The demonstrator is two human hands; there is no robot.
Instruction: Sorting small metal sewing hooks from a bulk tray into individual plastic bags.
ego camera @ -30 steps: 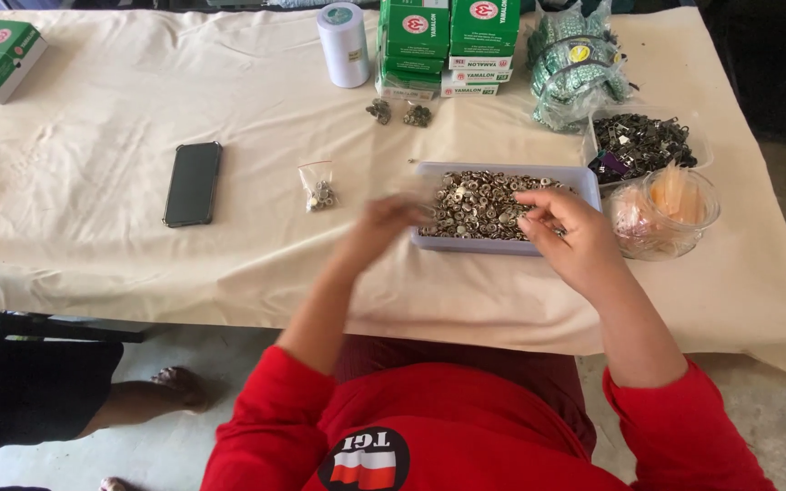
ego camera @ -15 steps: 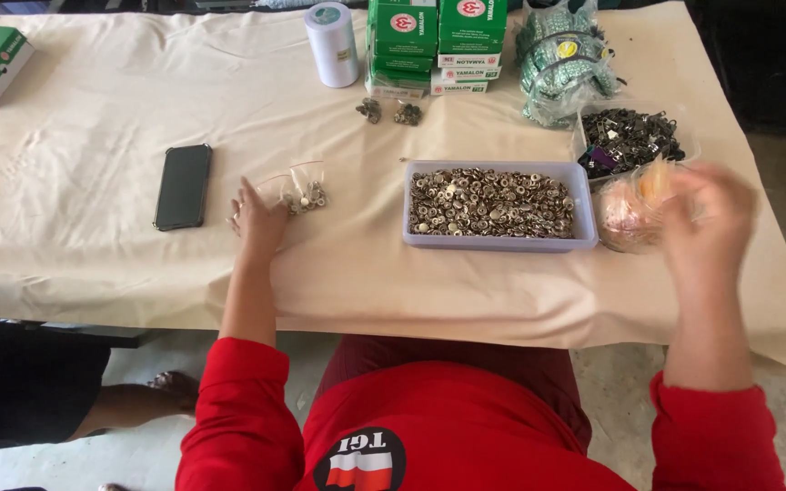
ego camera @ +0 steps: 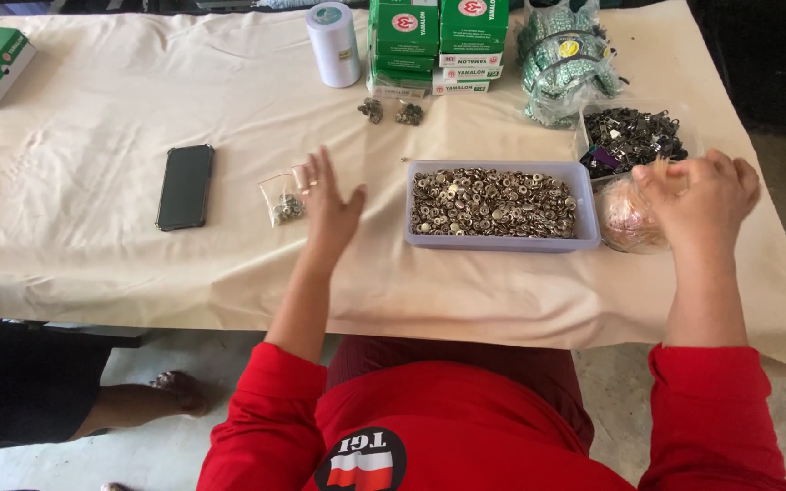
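The left hand (ego camera: 327,202) is held open beside a small bag (ego camera: 282,199), while a clear bag (ego camera: 628,218) is pinched by the right hand (ego camera: 702,195).

A single head-worn camera looks steeply down and forward over the wearer's red-sleeved arms onto a cloth-covered desk (ego camera: 93,264), its far edge along the top of the frame. The left hand (ego camera: 327,205) sits near the middle of the view, the right hand (ego camera: 698,195) toward the right edge, both at arm's length from the lens. Nearer than the hands, the wearer's chest and lap fill the bottom; floor shows below the desk's near edge.
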